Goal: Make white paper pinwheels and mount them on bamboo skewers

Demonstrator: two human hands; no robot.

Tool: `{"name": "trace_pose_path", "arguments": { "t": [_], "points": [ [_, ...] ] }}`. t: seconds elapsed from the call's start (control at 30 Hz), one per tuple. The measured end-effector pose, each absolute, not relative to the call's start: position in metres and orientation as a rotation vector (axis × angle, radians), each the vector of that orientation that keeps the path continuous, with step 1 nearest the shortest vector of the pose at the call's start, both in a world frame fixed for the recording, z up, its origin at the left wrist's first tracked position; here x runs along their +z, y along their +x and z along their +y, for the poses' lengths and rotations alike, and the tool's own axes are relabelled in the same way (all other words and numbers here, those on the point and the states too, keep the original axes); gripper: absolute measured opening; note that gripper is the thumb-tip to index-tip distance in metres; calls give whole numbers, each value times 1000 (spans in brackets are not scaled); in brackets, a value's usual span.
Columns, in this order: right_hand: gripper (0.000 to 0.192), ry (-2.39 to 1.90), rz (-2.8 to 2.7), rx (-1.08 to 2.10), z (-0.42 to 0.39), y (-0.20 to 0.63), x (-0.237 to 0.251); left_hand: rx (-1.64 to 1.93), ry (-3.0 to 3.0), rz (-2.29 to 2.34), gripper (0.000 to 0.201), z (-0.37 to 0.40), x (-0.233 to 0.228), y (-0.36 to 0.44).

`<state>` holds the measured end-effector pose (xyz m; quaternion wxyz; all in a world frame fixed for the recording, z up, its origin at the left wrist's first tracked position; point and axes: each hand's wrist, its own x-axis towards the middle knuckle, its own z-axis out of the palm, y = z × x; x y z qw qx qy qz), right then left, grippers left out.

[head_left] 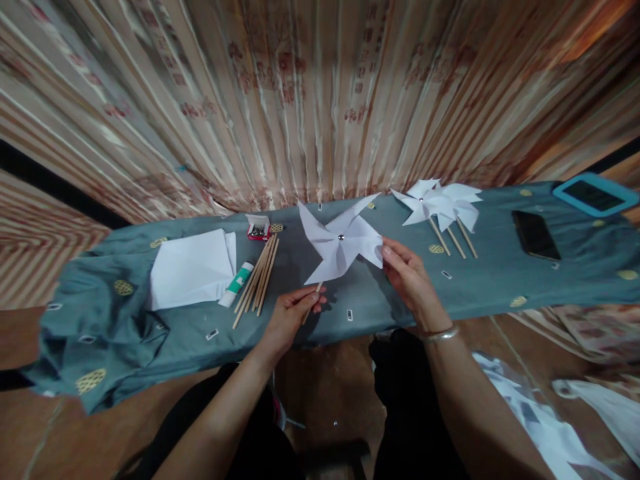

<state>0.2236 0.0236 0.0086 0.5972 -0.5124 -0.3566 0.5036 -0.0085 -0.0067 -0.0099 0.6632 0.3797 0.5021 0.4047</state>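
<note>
A white paper pinwheel (327, 248) with a shiny pin at its centre is held up over the cloth-covered table. Its thin wooden stick (319, 287) is pinched in the closed fingers of my left hand (295, 313). My right hand (407, 275) has its thumb and fingers closed on the tip of the pinwheel's right blade. To the left of the pinwheel lies a fan of loose wooden sticks (257, 280), beside a green and white glue stick (237, 285). A small red box of pins (259, 227) stands with its lid up behind the sticks.
A stack of white paper (193, 270) lies at the left on the green tablecloth (380, 303). Several pinwheels (443, 203) rest at the back right. Further right are a black phone (536, 235) and a blue-framed tablet (595, 195). A patterned curtain (320, 100) hangs behind the table.
</note>
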Motion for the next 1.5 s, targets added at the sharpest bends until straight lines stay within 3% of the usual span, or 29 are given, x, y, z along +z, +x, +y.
{"name": "trace_pose_path", "arguments": {
  "t": [0.2,0.43,0.77,1.0,1.23,1.5],
  "points": [
    [36,-1108,-682,1105,33,219,9,1053,767,1058,35,4,-7,-1],
    [36,-1094,-696,1126,46,196,7,1056,665,964,45,10,-2,7],
    [40,-1210,-729,850,64,213,0,1033,725,1018,37,8,-11,6],
    [28,-1208,-740,842,62,214,-2,1027,760,1054,37,10,-11,3],
    [29,-1251,-852,669,63,216,-2,1035,792,1061,34,11,-11,4],
    [28,-1274,-862,796,61,214,-2,1040,809,1061,33,12,-16,2]
  ]
}}
